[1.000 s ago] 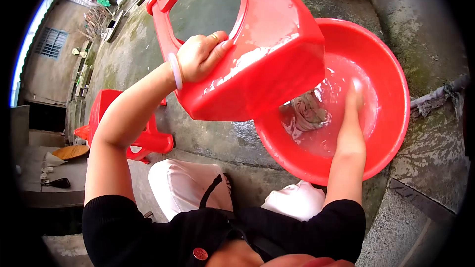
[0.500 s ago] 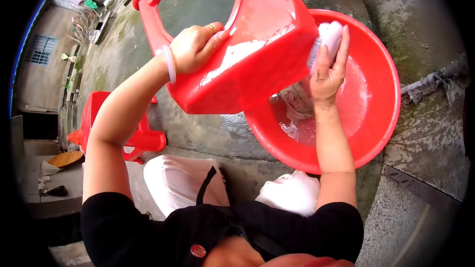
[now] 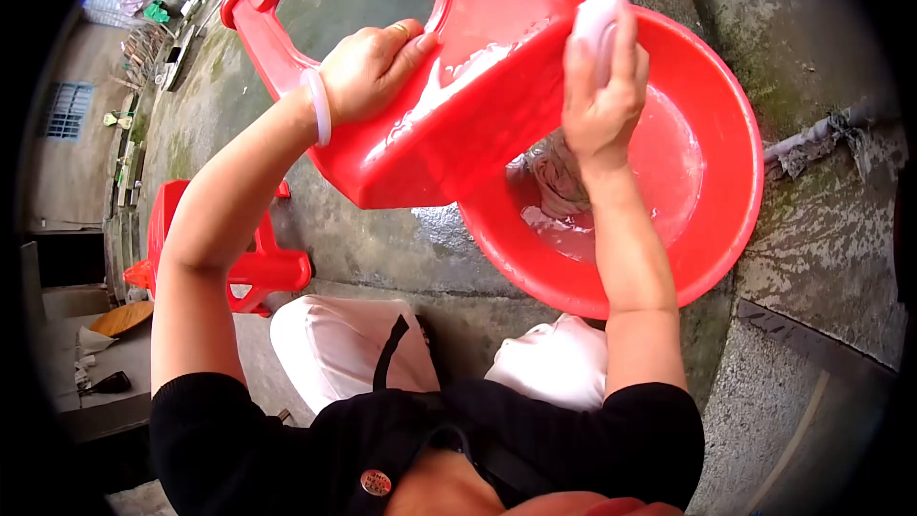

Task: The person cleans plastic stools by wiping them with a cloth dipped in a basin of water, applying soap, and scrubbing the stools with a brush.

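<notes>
A wet red plastic stool (image 3: 497, 76) is tilted on its side in front of me, partly over the basin. My left hand (image 3: 371, 72), with a pale bangle on the wrist, is closed around the edge of one of its openings. In my right hand (image 3: 604, 119) is a pale pink scrub brush (image 3: 599, 24), held against the stool's right end; the bristles are hidden now. Under that hand stands a red basin (image 3: 735, 153) with water and a wet greyish cloth (image 3: 557, 177) in it.
Another red plastic stool (image 3: 277, 269) lies on the wet concrete floor (image 3: 382, 253) to my left. A cloth-wrapped pipe (image 3: 812, 145) comes in from the right beside the basin. Farther left are a round wooden board (image 3: 121, 318) and a dark brush-like object (image 3: 108, 383).
My right hand and the scrub brush have moved up and left along the stool's end, and the brush has turned so its back shows. The left hand keeps its hold.
</notes>
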Demonstrator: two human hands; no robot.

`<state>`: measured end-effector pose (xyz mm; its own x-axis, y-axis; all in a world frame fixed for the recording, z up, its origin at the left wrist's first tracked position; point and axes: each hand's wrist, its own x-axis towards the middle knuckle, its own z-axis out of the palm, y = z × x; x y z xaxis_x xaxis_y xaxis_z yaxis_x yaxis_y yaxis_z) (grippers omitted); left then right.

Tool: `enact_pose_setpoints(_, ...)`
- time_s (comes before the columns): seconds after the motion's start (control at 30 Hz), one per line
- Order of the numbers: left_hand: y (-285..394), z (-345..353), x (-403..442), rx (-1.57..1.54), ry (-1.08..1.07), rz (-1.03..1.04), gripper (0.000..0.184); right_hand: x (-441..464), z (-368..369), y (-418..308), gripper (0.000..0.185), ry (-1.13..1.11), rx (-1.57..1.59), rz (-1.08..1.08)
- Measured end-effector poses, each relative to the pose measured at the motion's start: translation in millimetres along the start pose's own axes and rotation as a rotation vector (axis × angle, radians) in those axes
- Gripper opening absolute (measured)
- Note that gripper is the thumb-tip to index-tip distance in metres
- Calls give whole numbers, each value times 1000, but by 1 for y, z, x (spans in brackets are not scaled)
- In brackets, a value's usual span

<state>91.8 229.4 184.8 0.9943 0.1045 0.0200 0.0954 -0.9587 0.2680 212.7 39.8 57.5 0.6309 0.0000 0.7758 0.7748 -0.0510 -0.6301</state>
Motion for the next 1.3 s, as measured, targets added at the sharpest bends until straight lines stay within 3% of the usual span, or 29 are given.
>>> enact_pose_setpoints(0.07,-2,2,-6,-45,5,-17,39,1,5,2,52,16,35,-116)
enact_pose_setpoints(0.17,-3,4,-6,-48,1,-3,40,4,3,14,54,-9,-30,78)
enact_pose_setpoints(0.27,-7,5,-6,-40,24,20,41,-1,6,7,52,39,18,-102)
enact_pose_setpoints(0.4,-2,4,-4,-33,3,-3,38,3,-1,-2,49,-28,5,14)
enact_pose_setpoints(0.47,-10,5,-5,-37,23,5,38,4,4,1,49,15,70,-100)
enact_pose_setpoints(0.6,-11,6,-5,-51,48,10,39,-5,4,63,52,-79,-117,229)
enact_pose_setpoints(0.63,-10,3,-4,-61,24,-6,36,-12,4,71,51,-64,-169,205)
enact_pose_setpoints(0.8,-18,1,-6,-74,9,15,33,-87,-25,186,58,-59,-363,811)
enact_pose_setpoints(0.83,-21,0,-7,-91,18,16,33,-111,-43,205,58,-140,-533,994)
enact_pose_setpoints(0.9,-23,1,-10,-103,19,6,32,-186,-84,252,61,-277,-925,1035)
enact_pose_setpoints(0.93,-22,2,-11,-96,17,-2,32,-179,-94,212,60,-393,-1103,1319)
enact_pose_setpoints(1.0,-17,3,-8,-44,40,24,31,-237,-97,216,60,-585,-1396,1090)
enact_pose_setpoints(1.03,-12,0,-6,-30,25,23,32,-259,-90,231,59,-740,-1118,1109)
enact_pose_setpoints(1.1,-6,1,-7,-7,21,18,32,-255,-79,238,60,-761,-555,1131)
enact_pose_setpoints(1.17,-7,-2,-8,1,9,34,33,-208,-52,208,62,-484,18,1136)
enact_pose_setpoints(1.23,-9,-4,-10,4,3,19,35,-146,-45,186,61,-257,351,1194)
enact_pose_setpoints(1.3,-11,-3,-8,2,6,22,35,-73,-52,117,56,-191,623,1014)
